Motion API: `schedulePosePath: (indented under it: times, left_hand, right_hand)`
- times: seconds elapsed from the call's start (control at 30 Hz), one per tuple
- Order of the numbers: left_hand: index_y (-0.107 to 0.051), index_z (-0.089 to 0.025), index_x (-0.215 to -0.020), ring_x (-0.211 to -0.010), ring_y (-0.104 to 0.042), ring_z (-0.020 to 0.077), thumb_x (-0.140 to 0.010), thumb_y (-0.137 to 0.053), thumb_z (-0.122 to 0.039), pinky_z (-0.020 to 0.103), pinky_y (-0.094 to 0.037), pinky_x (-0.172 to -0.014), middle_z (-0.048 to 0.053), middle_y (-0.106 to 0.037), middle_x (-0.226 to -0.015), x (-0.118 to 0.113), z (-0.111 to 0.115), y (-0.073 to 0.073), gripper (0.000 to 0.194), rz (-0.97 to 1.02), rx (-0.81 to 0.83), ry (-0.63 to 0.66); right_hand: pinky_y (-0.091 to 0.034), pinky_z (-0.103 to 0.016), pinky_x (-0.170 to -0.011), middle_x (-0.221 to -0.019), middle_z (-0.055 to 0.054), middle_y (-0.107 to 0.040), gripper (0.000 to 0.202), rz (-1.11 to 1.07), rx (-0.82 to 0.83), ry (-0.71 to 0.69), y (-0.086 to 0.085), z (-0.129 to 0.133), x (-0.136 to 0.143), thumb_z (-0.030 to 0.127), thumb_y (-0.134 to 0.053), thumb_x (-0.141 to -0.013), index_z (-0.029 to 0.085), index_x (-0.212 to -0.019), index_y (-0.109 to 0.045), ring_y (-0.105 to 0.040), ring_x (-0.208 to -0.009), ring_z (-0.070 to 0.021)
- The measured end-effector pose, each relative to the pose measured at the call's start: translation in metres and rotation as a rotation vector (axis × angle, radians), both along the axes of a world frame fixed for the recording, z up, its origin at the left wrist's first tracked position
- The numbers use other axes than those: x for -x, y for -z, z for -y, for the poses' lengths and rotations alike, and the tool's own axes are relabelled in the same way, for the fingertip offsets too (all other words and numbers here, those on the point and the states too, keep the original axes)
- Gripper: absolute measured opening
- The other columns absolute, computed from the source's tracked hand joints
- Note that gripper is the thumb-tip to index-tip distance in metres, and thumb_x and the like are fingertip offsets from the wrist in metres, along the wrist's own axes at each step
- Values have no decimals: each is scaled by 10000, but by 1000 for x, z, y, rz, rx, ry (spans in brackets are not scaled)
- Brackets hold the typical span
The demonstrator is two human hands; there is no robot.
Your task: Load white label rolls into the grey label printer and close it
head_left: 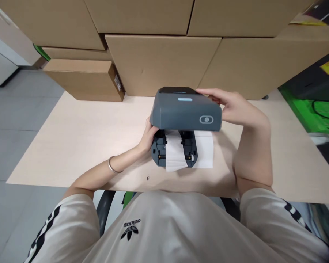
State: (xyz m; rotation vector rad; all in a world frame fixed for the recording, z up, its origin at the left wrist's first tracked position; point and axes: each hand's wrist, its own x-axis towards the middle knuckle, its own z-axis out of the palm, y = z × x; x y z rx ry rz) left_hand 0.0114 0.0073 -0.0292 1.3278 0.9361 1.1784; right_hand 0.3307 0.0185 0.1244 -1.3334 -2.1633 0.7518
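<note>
A dark grey label printer (pixel 155 160) stands on the table in front of me with its lid (pixel 178 111) raised. A strip of white label paper (pixel 175 151) runs out over the front of its base. My left hand (pixel 148 137) grips the printer's left side, its fingers partly hidden behind the lid. At the lid's right edge my right hand (pixel 233 106) has hold of it, with the index finger stretched along the back edge and the other fingers partly out of sight. White paper (pixel 205 149) lies flat on the table beside the base, to its right.
Large cardboard boxes (pixel 159 62) are stacked behind the table (pixel 98 124). A smaller carton (pixel 82 82) stands at the back left. A tiny dark scrap (pixel 147 178) lies near the front edge. Off to the right, a dark box (pixel 315 78) sits on a green surface (pixel 298 109).
</note>
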Motion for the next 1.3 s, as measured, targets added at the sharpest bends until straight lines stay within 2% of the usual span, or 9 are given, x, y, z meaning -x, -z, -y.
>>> schedulePosePath:
  times: [0.17, 0.27, 0.37, 0.5, 0.63, 0.73, 0.93, 1.13, 1.3]
  left_hand:
    - [-373, -359, -1688, -1795, -280, 406, -830, -941, -578, 600, -258, -1495, 111, -327, -1871, 12, -9, 9, 1052, -114, -35, 64]
    - [-322, -355, -1680, -1775, -299, 428, -783, -973, -589, 632, -276, -1478, 135, -323, -1860, 15, -17, 14, 1132, -141, -79, 114]
    - [-296, -367, -1697, -1790, -261, 433, -782, -960, -579, 646, -245, -1487, 125, -302, -1877, 15, -20, 17, 1150, -125, -82, 140]
    - [-239, -389, -1777, -1839, -118, 444, -798, -911, -513, 641, -154, -1516, 77, -173, -1942, 15, -18, 20, 1194, -155, -31, 126]
    - [-284, -377, -1783, -1832, -80, 472, -771, -892, -462, 679, -104, -1513, 78, -217, -1935, 18, -20, 18, 1184, -207, -82, 99]
    - [-339, -348, -1760, -1804, -143, 486, -750, -887, -437, 702, -145, -1493, 103, -312, -1899, 19, -24, 17, 1153, -241, -148, 101]
    - [-409, -285, -1740, -1717, -348, 487, -727, -863, -399, 673, -266, -1448, 148, -521, -1742, 18, -24, 13, 1117, -299, -146, 65]
    - [-457, -285, -1737, -1699, -366, 477, -727, -815, -358, 675, -242, -1451, 136, -565, -1693, 17, -21, 7, 1074, -307, -122, 61]
    - [-466, -276, -1737, -1706, -361, 473, -713, -800, -327, 673, -242, -1461, 136, -583, -1676, 17, -19, 5, 1078, -298, -92, 39]
  right_hand:
    - [-657, -553, -878, -1058, -73, -794, 676, -238, -210, 279, 28, -25, 13, 762, -898, -797, 326, -1300, -778, -732, -932, -308]
    - [-655, -553, -818, -970, -80, -747, 647, -329, -291, 383, 51, -48, 19, 842, -784, -849, 313, -1220, -762, -728, -840, -295]
    - [-654, -520, -819, -1112, -113, -765, 612, -251, -361, 446, 64, -62, 24, 802, -672, -950, 290, -1262, -791, -773, -879, -293]
    - [-642, -479, -878, -1200, -122, -815, 429, -62, -330, 500, 61, -54, 30, 570, -617, -1071, 255, -1252, -844, -793, -835, -258]
    - [-569, -465, -842, -812, -97, -776, 432, 221, -271, 552, 48, -30, 41, 510, -599, -1110, 229, -854, -804, -740, -766, -288]
    - [-502, -452, -827, -777, -105, -754, 471, 421, -334, 427, 43, -12, 57, 462, -576, -1129, 225, -751, -727, -706, -783, -294]
    - [-508, -521, -1022, -1093, -161, -837, 290, 536, -454, -109, 63, -2, 98, 254, -583, -1082, 207, -1106, -868, -700, -1063, -348]
    - [-428, -650, -1306, -949, -105, -868, 339, 567, -387, -218, 80, -8, 109, 194, -601, -1009, 242, -1112, -919, -761, -1077, -352]
    - [-386, -651, -1355, -924, -97, -871, 249, 559, -296, -257, 78, -12, 106, 218, -734, -867, 219, -1045, -908, -811, -1122, -379]
